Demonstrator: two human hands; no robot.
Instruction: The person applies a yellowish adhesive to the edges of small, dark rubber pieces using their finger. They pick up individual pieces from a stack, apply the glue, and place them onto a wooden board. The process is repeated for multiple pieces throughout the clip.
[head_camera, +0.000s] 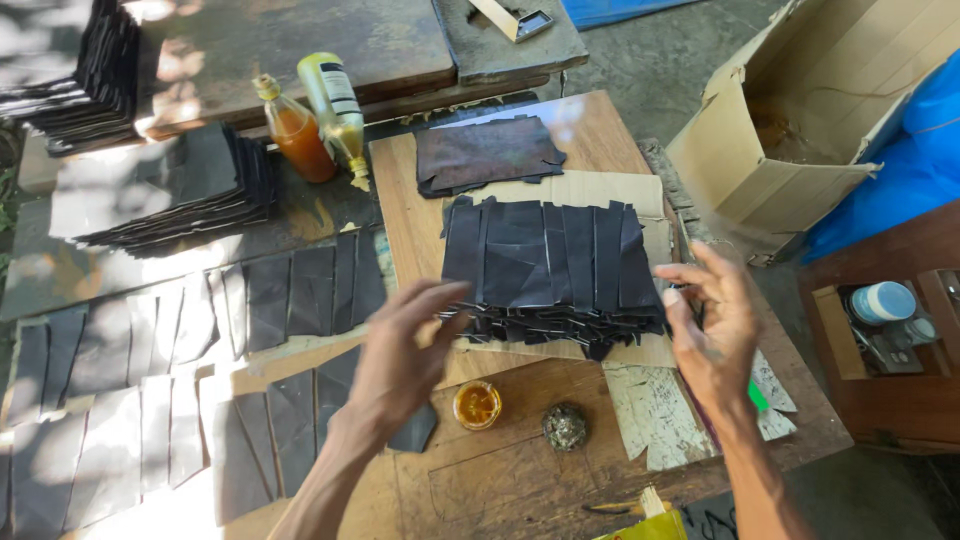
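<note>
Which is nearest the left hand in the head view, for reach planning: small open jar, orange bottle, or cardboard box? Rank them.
From the left hand:
1. Small open jar, just right of the wrist.
2. Orange bottle, up on the far left.
3. Cardboard box, far upper right.

Strong sunlight falls across the left of the frame, bleaching patches of a dark, worn bench top (300, 45) at the upper left and leaving dappled shade over it. A pale wooden work board (520, 480) fills the centre and lower middle, its surface scuffed and stained. Grey concrete floor (660, 70) shows at the upper middle. An open cardboard box (760, 170) sits at the upper right, with blue sheeting (910, 170) beside it. A reddish-brown wooden stand (900, 410) occupies the right edge.
</note>
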